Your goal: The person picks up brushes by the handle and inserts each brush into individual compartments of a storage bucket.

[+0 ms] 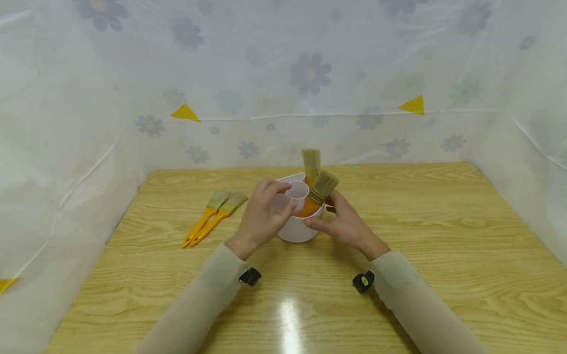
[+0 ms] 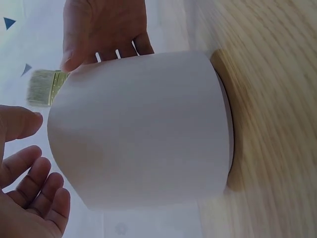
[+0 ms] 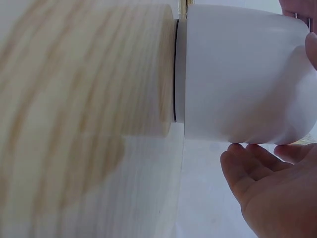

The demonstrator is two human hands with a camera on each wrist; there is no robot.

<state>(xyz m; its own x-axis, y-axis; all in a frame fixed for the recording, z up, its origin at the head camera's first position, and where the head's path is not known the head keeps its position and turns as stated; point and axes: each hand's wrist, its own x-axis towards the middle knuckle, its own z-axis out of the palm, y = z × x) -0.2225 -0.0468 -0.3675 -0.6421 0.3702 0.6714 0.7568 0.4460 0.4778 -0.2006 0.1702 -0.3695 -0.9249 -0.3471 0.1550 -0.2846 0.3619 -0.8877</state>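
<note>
A white round holder [image 1: 297,232] with a slanted rim and inner compartments stands upright on the table. Two paintbrushes stand in it bristles up: a front brush [image 1: 324,186] leaning right and a rear brush [image 1: 311,160]. My right hand [image 1: 346,225] holds the holder's right side, thumb near the front rim and fingertips against the wall, as the right wrist view [image 3: 277,188] confirms. Over the left part of the rim hovers my left hand [image 1: 266,211], thumb and fingers spread apart. In the left wrist view its fingers [image 2: 37,181] bend loosely around nothing.
Left of the holder, two more paintbrushes [image 1: 211,219] with orange handles lie side by side on the wooden table [image 1: 406,262]. Translucent sheeting [image 1: 252,59] with a flower pattern hangs behind the table, and plain sheeting [image 1: 35,127] along the left.
</note>
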